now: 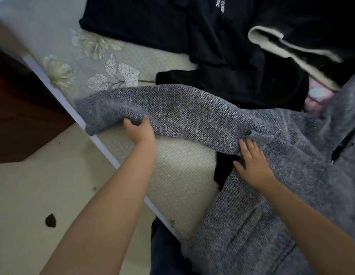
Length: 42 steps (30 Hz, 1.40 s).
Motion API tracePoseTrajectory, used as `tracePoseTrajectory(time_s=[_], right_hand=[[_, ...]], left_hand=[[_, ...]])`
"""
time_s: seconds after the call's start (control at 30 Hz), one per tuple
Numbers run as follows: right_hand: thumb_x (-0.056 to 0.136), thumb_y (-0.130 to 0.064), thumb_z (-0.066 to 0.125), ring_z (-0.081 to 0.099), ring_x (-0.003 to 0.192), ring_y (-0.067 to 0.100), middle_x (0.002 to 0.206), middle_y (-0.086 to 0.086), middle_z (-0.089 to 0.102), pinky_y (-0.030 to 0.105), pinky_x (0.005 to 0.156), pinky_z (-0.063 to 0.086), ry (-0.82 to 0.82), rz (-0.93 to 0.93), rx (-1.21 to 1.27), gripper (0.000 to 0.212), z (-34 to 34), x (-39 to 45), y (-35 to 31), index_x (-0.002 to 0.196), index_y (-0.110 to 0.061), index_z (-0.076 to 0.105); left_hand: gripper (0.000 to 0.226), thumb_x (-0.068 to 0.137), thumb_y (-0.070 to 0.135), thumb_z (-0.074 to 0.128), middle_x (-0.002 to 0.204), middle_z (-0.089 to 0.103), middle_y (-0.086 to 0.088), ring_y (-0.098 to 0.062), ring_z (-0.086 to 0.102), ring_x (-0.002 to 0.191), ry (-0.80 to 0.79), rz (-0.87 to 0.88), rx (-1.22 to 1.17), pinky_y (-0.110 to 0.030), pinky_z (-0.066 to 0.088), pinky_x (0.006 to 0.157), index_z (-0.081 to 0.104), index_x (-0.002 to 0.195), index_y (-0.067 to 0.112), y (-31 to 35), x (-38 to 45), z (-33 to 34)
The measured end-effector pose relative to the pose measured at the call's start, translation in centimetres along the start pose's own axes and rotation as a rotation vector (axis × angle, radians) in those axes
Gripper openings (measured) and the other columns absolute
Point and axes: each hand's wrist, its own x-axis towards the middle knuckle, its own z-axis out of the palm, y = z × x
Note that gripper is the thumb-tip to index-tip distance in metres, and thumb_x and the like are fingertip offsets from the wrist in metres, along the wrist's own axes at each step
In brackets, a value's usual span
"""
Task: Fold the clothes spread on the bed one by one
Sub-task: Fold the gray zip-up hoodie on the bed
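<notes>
You are looking at only one piece of readable text, and it is sitting at about one o'clock in the head view: small white lettering [219, 4] on the black garment [222, 46] lying on the bed. The lettering is running sideways in two short lines and is being cut off by the top edge. You are making out roughly "E COMF" on one line and "USIC" on the other; the rest is staying too blurred to read.
</notes>
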Motion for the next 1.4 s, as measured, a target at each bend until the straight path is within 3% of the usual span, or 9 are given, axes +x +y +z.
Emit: tracePoseTrajectory(time_s=[0.23, 0.43, 0.57, 0.7, 0.77, 1.03, 1.17, 1.27, 1.4], right_hand=[[0.098, -0.027, 0.037, 0.000, 0.143, 0.017, 0.155, 0.001, 0.000, 0.037, 0.116, 0.006, -0.059, -0.015, 0.332, 0.059, -2.7, -2.0, 2.6, 0.147, -0.019, 0.005], [0.098, -0.021, 0.039, 0.007, 0.142, 0.015, 0.154, 0.000, 0.015, 0.033, 0.112, 0.018, 0.258, 0.287, 0.621, 0.050, -2.5, -10.2, 10.7, 0.144, -0.016, 0.023], [0.096, -0.016, 0.043, 0.023, 0.139, 0.022, 0.149, 0.008, 0.029, 0.033, 0.108, 0.025, 0.434, 0.588, 0.745, 0.047, 0.8, -18.0, 17.1, 0.141, -0.012, 0.031], [0.096, -0.014, 0.044, 0.041, 0.128, 0.032, 0.142, 0.015, 0.040, 0.037, 0.100, 0.033, 0.438, 0.837, 0.817, 0.043, 5.8, -24.7, 20.9, 0.138, -0.007, 0.037], [0.096, -0.013, 0.043, 0.046, 0.122, 0.034, 0.137, 0.017, 0.046, 0.038, 0.097, 0.036, 0.441, 0.869, 0.876, 0.039, 7.9, -26.6, 21.7, 0.135, -0.004, 0.042], [0.088, -0.011, 0.054, 0.051, 0.113, 0.032, 0.124, 0.019, 0.056, 0.036, 0.095, 0.038, 0.655, 0.742, 0.675, 0.038, 7.1, -24.5, 25.8, 0.125, -0.002, 0.052], [0.085, -0.012, 0.055, 0.018, 0.139, 0.026, 0.148, 0.007, 0.030, 0.051, 0.111, 0.008, 0.397, 0.521, 0.234, 0.057, 4.7, -20.3, 28.2, 0.139, -0.020, 0.037], [0.087, -0.009, 0.048, 0.042, 0.124, 0.024, 0.118, 0.005, 0.060, 0.055, 0.111, -0.006, 0.236, 0.480, 0.112, 0.033, 2.6, -18.4, 29.5, 0.116, -0.019, 0.060], [0.080, -0.001, 0.051, 0.055, 0.111, 0.033, 0.101, 0.009, 0.069, 0.060, 0.107, -0.001, 0.700, 0.503, 0.070, 0.024, 1.5, -19.7, 32.4, 0.095, -0.007, 0.068]], left_hand=[[0.053, 0.090, 0.015, 0.055, 0.136, 0.046, -0.013, -0.022, 0.044, 0.125, -0.386, 0.515, 0.223, -0.034, 0.035, 0.107, 0.035, 0.137, 0.003, 4.9, -7.1, 3.1], [0.051, 0.087, 0.001, 0.055, 0.122, 0.050, -0.024, -0.020, 0.043, 0.113, -0.883, 1.067, 0.352, 0.000, 0.021, 0.090, 0.036, 0.133, -0.008, 4.8, -21.7, 10.2], [0.057, 0.087, 0.000, 0.053, 0.126, 0.048, -0.022, -0.032, 0.046, 0.116, -1.406, 1.113, 0.544, -0.011, 0.027, 0.087, 0.031, 0.140, 0.006, -1.1, -31.8, 13.5], [0.074, 0.090, 0.017, 0.056, 0.146, 0.028, -0.013, -0.028, 0.027, 0.134, -1.729, 1.069, 1.267, -0.031, 0.025, 0.107, 0.008, 0.147, 0.016, -9.1, -36.0, 15.1], [0.068, 0.093, 0.022, 0.051, 0.151, 0.018, -0.012, -0.028, 0.016, 0.139, -1.683, 1.154, 1.550, -0.036, 0.019, 0.111, 0.010, 0.146, 0.013, -11.7, -35.4, 14.8], [0.060, 0.093, 0.022, 0.050, 0.150, 0.025, -0.007, -0.025, 0.018, 0.139, -1.188, 1.727, 1.823, -0.038, 0.016, 0.113, 0.021, 0.144, 0.014, -12.6, -29.4, 12.9], [0.060, 0.092, 0.005, 0.045, 0.152, 0.018, -0.011, -0.028, 0.013, 0.140, -0.948, 1.648, 1.859, -0.040, 0.013, 0.114, 0.017, 0.145, 0.011, -11.7, -28.6, 12.1], [0.069, 0.088, -0.011, 0.042, 0.153, 0.012, -0.011, -0.026, 0.010, 0.141, -0.936, 1.445, 1.751, -0.039, 0.021, 0.112, 0.011, 0.146, 0.010, -11.0, -28.9, 12.2], [0.076, 0.083, -0.020, 0.038, 0.155, 0.006, -0.008, -0.020, 0.006, 0.142, -0.963, 1.447, 1.529, -0.034, 0.021, 0.111, 0.009, 0.146, 0.011, -10.7, -30.2, 12.6]])
